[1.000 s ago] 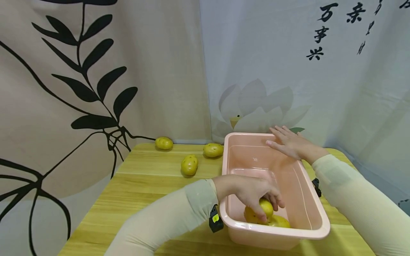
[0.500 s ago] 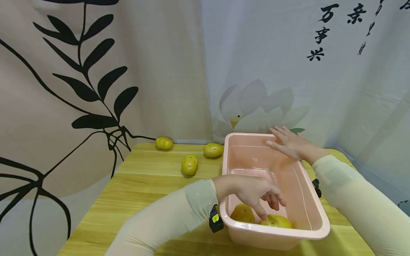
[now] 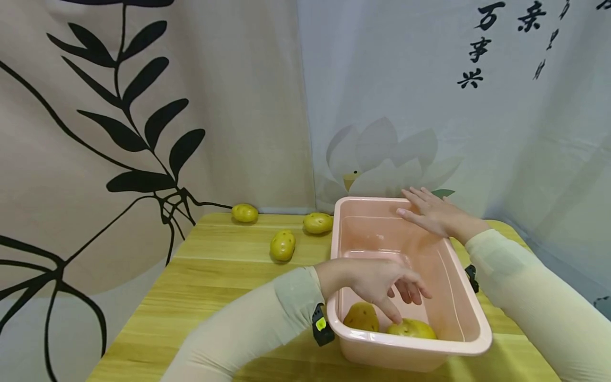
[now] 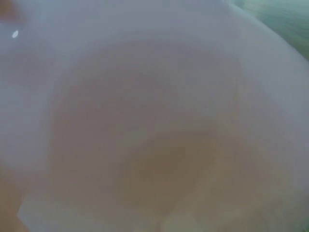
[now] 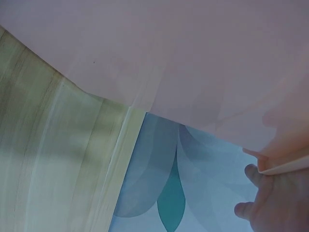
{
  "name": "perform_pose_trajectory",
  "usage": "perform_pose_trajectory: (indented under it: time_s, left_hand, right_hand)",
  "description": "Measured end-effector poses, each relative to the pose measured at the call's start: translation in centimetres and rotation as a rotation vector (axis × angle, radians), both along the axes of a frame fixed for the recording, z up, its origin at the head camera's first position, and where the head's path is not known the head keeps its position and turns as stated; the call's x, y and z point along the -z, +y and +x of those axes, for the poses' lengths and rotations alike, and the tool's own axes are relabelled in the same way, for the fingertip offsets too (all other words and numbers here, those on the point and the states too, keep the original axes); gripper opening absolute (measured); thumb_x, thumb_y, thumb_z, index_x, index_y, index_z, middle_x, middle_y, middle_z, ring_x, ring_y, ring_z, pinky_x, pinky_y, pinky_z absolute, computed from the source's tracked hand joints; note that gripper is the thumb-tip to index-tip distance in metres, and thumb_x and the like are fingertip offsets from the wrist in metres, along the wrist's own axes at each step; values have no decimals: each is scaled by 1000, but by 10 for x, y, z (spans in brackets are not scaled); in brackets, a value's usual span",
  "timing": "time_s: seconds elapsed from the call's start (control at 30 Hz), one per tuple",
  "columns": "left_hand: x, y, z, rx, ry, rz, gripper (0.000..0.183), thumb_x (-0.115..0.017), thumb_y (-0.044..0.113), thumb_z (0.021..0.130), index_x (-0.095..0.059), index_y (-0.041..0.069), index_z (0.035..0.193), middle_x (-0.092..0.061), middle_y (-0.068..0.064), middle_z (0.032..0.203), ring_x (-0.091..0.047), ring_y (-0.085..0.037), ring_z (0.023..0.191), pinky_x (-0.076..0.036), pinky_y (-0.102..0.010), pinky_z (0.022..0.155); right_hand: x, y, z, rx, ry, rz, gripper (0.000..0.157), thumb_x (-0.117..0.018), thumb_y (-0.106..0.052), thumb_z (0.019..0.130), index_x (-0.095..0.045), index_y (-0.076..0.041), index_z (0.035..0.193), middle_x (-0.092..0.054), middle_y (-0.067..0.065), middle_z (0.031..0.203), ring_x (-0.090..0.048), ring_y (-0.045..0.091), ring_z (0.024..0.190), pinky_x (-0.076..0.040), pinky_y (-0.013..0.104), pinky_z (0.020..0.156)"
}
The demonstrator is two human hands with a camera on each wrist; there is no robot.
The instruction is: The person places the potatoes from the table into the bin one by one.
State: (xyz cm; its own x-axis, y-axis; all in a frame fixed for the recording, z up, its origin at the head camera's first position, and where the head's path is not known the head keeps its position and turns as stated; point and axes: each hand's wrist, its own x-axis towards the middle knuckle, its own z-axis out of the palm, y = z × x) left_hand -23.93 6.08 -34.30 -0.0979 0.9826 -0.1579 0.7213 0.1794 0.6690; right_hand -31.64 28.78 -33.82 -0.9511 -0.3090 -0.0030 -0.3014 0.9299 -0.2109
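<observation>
In the head view my left hand (image 3: pixel 379 284) hangs inside the pink plastic tub (image 3: pixel 406 348), its fingers loosely bent around nothing. The thumb tip is close above a yellow potato (image 3: pixel 411 329); whether it touches, I cannot tell. Another potato (image 3: pixel 361 317) lies to its left on the tub floor, below the palm. My right hand (image 3: pixel 431 213) rests on the tub's far right corner, fingers straight across the rim. In the right wrist view, fingertips of that hand (image 5: pixel 280 203) reach past the rim (image 5: pixel 285 164). The left wrist view is mostly blurred tub wall.
On the wooden table (image 3: pixel 229 297), left of the tub, lie three potatoes: one at the back edge (image 3: pixel 244 213), one nearer (image 3: pixel 282 246) and one beside the tub (image 3: pixel 317 223). A printed curtain (image 3: pixel 248 106) hangs right behind the table.
My left hand has let go of a potato, which now lies on the tub floor. The fingers have loosened and shifted slightly right. My right hand has stayed on the rim.
</observation>
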Motion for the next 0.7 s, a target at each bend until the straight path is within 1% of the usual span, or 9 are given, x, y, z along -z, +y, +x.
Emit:
perform_pose_trajectory:
  time_s: [0.23,0.47,0.57,0.7]
  left_hand:
    - [-3,1,0,-6,-58,59,65,-78,14,73,-44,13,129,-58,11,106,-54,4,94,-43,-12,80]
    - [-6,-1,0,-33,-111,82,68,-77,14,74,-41,14,132,-58,12,105,-54,3,97,-44,-15,80]
    - [-10,-3,2,-43,-120,91,68,-76,12,75,-41,13,132,-57,11,106,-54,2,97,-44,-15,81]
    - [-20,-9,10,-53,-136,104,66,-74,9,77,-40,12,133,-57,8,107,-54,1,97,-44,-15,82]
  right_hand:
    - [-1,2,2,6,-5,-21,79,-29,-65,88,-15,-15,147,-10,16,150,-2,37,136,-3,67,97]
    - [0,4,0,-2,-9,-40,78,-28,-64,89,-15,-14,147,-9,16,150,-1,38,135,-5,65,99]
    - [-1,3,0,-5,-4,-40,78,-28,-64,89,-16,-13,147,-10,16,150,-1,38,135,-5,65,99]
    - [0,1,1,-4,-9,-39,78,-28,-65,89,-16,-13,147,-10,16,150,-1,38,136,-6,65,99]
